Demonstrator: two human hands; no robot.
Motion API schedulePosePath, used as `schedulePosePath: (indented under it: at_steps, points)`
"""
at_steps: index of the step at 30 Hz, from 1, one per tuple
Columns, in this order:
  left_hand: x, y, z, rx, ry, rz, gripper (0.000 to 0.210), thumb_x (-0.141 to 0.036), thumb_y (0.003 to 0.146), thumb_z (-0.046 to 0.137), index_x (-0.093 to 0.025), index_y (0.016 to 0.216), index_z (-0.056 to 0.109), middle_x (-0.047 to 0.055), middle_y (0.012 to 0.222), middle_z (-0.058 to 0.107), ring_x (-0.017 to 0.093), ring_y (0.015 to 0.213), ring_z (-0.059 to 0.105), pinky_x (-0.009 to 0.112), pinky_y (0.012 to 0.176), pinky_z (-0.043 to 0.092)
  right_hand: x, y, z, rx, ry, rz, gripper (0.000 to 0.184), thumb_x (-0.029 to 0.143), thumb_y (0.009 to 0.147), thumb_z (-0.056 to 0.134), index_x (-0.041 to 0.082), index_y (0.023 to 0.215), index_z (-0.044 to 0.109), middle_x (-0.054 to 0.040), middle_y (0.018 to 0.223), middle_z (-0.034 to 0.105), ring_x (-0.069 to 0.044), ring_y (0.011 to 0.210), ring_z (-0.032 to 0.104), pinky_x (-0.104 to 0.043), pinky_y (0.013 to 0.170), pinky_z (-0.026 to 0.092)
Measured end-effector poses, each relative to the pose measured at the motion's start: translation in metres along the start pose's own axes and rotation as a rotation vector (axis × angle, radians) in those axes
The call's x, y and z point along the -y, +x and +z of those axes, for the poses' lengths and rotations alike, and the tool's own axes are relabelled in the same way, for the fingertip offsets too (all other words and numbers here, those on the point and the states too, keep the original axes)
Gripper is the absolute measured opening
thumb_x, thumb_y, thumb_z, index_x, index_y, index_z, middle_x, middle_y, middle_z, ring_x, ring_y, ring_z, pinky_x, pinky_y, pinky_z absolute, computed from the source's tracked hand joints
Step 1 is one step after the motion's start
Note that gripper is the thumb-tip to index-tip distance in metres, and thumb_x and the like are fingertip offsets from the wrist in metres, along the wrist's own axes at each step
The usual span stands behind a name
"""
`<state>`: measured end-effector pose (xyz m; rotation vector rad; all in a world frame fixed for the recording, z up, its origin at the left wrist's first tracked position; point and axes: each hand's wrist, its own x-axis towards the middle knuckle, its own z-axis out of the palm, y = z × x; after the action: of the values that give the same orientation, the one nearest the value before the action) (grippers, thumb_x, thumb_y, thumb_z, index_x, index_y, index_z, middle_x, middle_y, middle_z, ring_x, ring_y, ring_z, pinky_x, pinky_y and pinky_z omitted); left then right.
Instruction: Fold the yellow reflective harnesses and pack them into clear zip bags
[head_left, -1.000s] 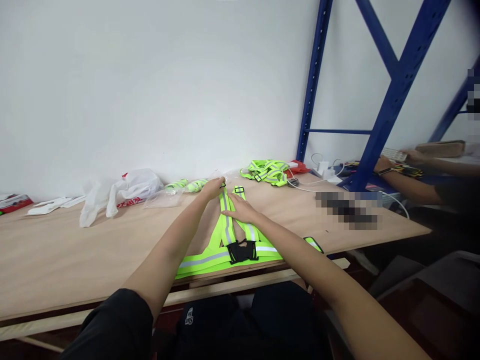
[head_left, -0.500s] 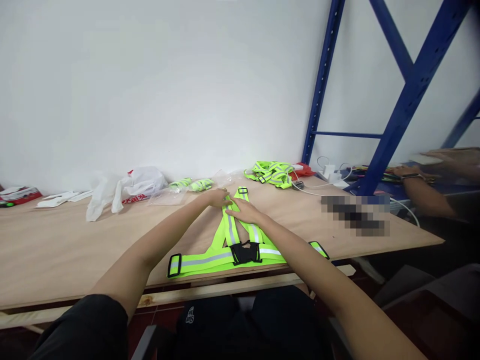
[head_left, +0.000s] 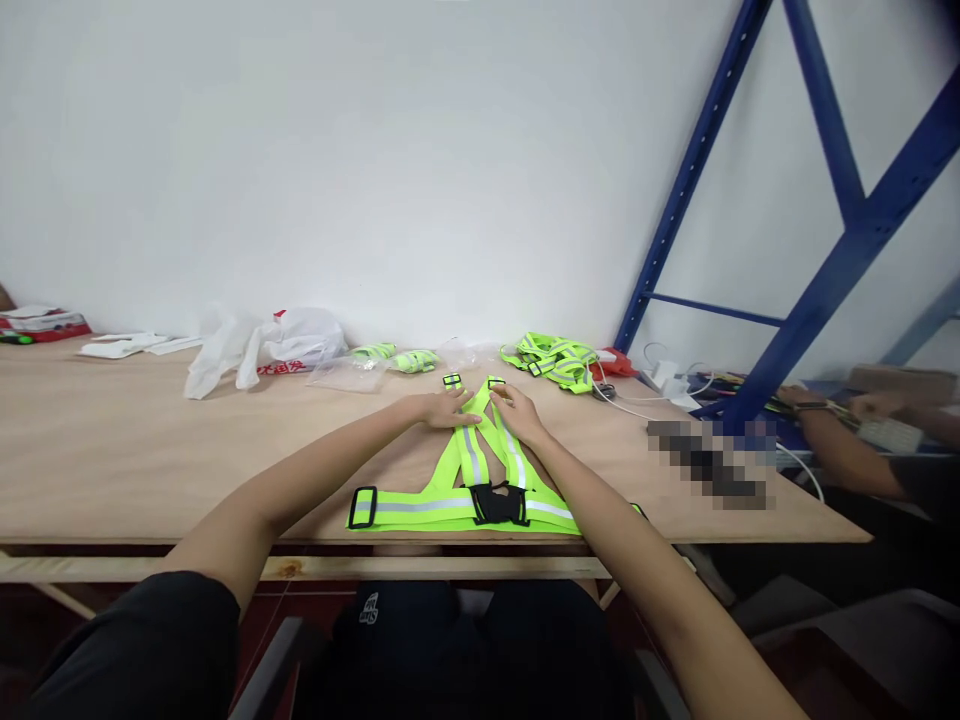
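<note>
Vest lies flat on the worktop right in front of you, waistband along the near edge, straps running away toward the wall. Black buckle sits mid-waistband; a slider marks its left end, and your right forearm crosses over the right part. Your left hand rests on the upper straps, grip spread, fingers out straight, just below the left strap's top end. Your right hand is at the right strap's top, fingertips touching it; can't tell if that grip is pinching or only pressing. Behind your hands: two green packs near a clear bag, a green strap heap to the right with a red bag beside it, white bag to the left. Far right, past the blue rack, a co-worker's hand, blurred, is over another surface.
</note>
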<state>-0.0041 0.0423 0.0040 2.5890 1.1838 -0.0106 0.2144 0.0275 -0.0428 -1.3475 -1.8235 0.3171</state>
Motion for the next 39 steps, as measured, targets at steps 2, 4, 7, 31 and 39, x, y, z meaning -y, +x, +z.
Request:
schedulePosePath:
  at_steps: [2, 4, 7, 31, 39]
  points:
    - [-0.003, -0.014, 0.002, 0.006, -0.017, 0.026, 0.109, -0.087, 0.081, 0.034, -0.016, 0.161, 0.012, 0.016, 0.165, 0.010, 0.035, 0.153, 0.013, 0.048, 0.122, 0.017, -0.002, -0.001, -0.002, -0.007, -0.024, 0.011, 0.037, 0.037, 0.098, 0.044, 0.021, 0.126, 0.063, -0.0101, 0.128, 0.068, -0.022, 0.118, 0.064, -0.038, 0.097, 0.052]
    - [-0.007, -0.028, 0.007, 0.033, -0.031, 0.049, 0.110, -0.088, 0.079, 0.036, -0.018, 0.161, 0.013, 0.014, 0.165, 0.012, 0.034, 0.152, 0.014, 0.048, 0.122, 0.018, -0.003, -0.001, -0.003, -0.004, -0.060, 0.024, 0.037, 0.035, 0.097, 0.045, 0.020, 0.125, 0.063, -0.0105, 0.128, 0.067, -0.022, 0.116, 0.064, -0.038, 0.097, 0.052]
    - [-0.014, -0.043, 0.017, 0.065, -0.032, 0.053, 0.111, -0.089, 0.076, 0.041, -0.021, 0.161, 0.017, 0.013, 0.165, 0.012, 0.037, 0.152, 0.013, 0.055, 0.121, 0.015, -0.004, 0.002, -0.005, 0.012, -0.145, 0.049, 0.039, 0.031, 0.094, 0.048, 0.016, 0.128, 0.061, -0.0133, 0.130, 0.065, -0.023, 0.115, 0.064, -0.038, 0.097, 0.052]
    - [-0.027, -0.063, 0.024, 0.067, 0.020, 0.079, 0.111, -0.086, 0.080, 0.034, -0.014, 0.161, 0.005, 0.016, 0.165, -0.001, 0.035, 0.154, -0.001, 0.064, 0.119, 0.001, 0.024, 0.081, -0.023, 0.446, -0.844, -0.026, 0.041, 0.015, 0.088, 0.057, 0.021, 0.128, 0.061, -0.0137, 0.128, 0.067, -0.029, 0.114, 0.063, -0.035, 0.089, 0.048]
    - [-0.026, -0.061, 0.025, 0.075, 0.041, 0.073, 0.114, -0.088, 0.079, 0.029, -0.013, 0.161, 0.003, 0.016, 0.165, -0.002, 0.034, 0.154, 0.000, 0.064, 0.118, 0.001, 0.044, 0.102, -0.029, 0.383, -0.821, -0.037, 0.042, 0.017, 0.091, 0.052, 0.023, 0.133, 0.057, -0.0098, 0.132, 0.066, -0.027, 0.115, 0.062, -0.032, 0.087, 0.048]
